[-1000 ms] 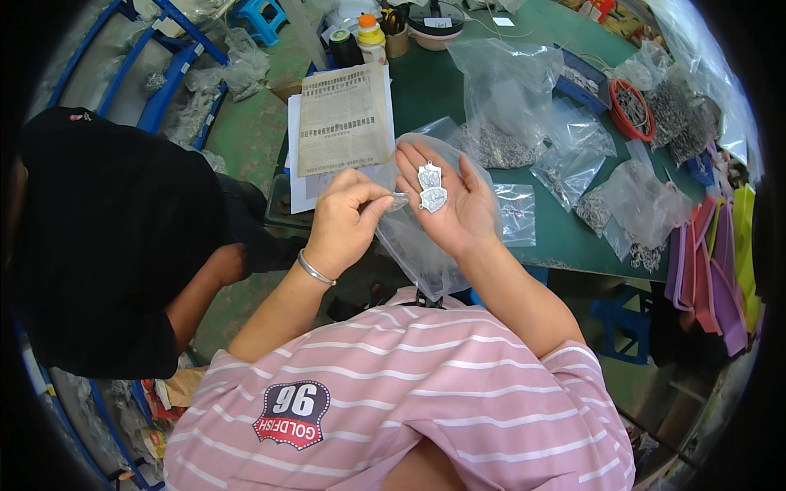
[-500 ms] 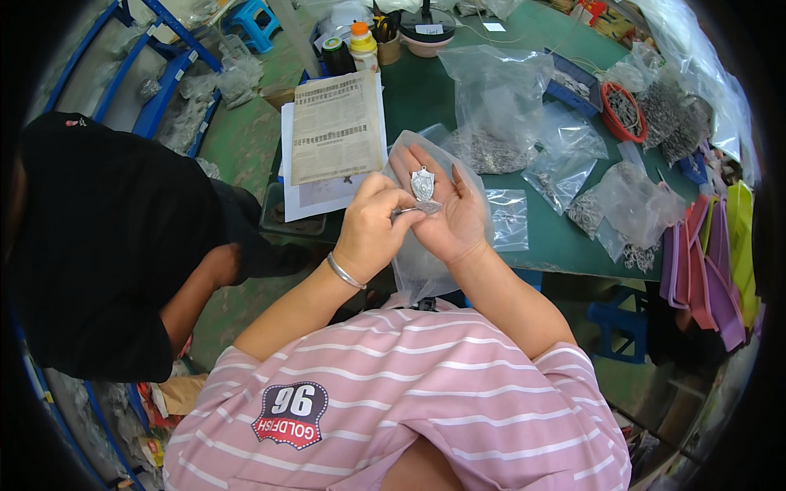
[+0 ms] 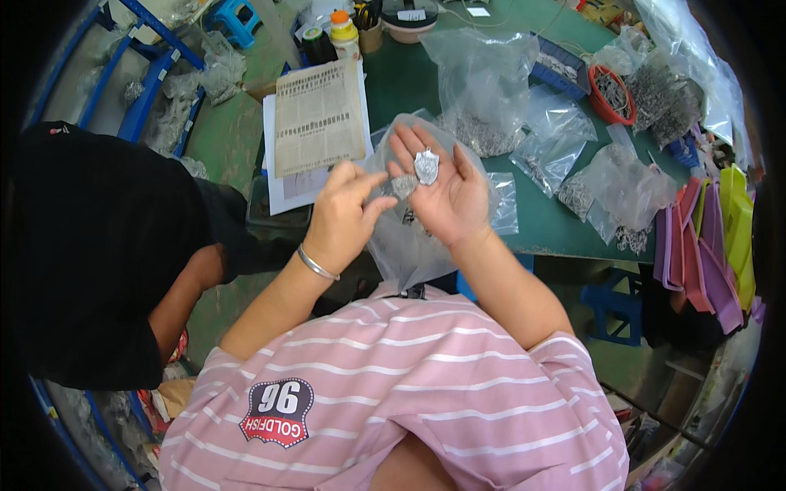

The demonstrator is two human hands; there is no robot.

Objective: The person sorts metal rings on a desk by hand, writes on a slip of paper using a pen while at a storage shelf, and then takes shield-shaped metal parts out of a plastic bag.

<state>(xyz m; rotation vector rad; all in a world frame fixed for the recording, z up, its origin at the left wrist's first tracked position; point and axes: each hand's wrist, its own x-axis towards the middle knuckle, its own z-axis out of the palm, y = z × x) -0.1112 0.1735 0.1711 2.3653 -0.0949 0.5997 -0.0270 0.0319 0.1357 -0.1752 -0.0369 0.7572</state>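
Observation:
My right hand (image 3: pixel 454 200) is palm up with its fingers stretched out. A silver shield-shaped pendant (image 3: pixel 426 166) with a small loop at its top rests on it. Facing it, my left hand (image 3: pixel 345 211) has thumb and forefinger apart and nothing between them. Just beyond those fingertips is a second silver metal piece (image 3: pixel 403 186), close to the right palm's edge; whether it touches the palm I cannot tell. Beneath both hands hangs a clear plastic bag (image 3: pixel 409 258), reaching toward my lap. A few dark bits show inside it.
On the green table (image 3: pixel 557 225) are bags of metal parts (image 3: pixel 483 135), a blue tray (image 3: pixel 561 65), a red basket (image 3: pixel 612 94) and a newspaper sheet (image 3: pixel 319 119) on papers. Colourful strips (image 3: pixel 700 237) hang at the right edge. A person in black (image 3: pixel 106 254) is close on my left.
My left hand has drawn back to the left, and its pinch on the second metal piece has opened. The shield-shaped pendant stays on my right hand. The whole view has shifted slightly.

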